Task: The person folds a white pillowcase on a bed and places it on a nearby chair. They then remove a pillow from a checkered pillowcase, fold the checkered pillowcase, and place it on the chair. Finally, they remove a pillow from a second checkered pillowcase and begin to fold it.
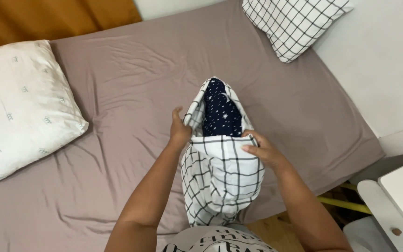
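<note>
2 hands are gripping the mouth of a checked pillowcase (pixel 220 179) with a navy star-print pillow (pixel 221 114) showing inside.

The pillowcase is standing between the hands over the near edge of the bed, its long axis running away from the person, open end farthest from the body, and the navy pillow is sitting in that open end. The left hand (pixel 179 129) is pinching the left rim of the opening, fingers closed on the fabric; the right hand (pixel 261 148) is clamping the front rim from the right, fingers curled over the cloth. Both are lying about equally near the opening. The mauve bed sheet (pixel 131 74) is stretching beyond, with a white pillow (pixel 22 109) lying far left and a 2nd checked pillow (pixel 295 23) far right.
</note>
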